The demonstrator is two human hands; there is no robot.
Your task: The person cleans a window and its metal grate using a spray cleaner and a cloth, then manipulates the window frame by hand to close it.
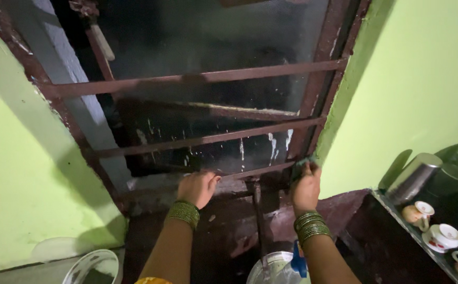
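A window with dark red-brown horizontal bars is set in a light green wall, and the glass behind them is dark and streaked. My left hand rests with curled fingers on the lowest bar by the sill. My right hand presses a small green cloth against the right end of that bar, near the window frame. Both wrists wear stacks of green bangles.
A dark shelf at the right carries a steel tumbler and white patterned cups. Below the window stand a metal vessel with a blue object and a clear round container at the lower left.
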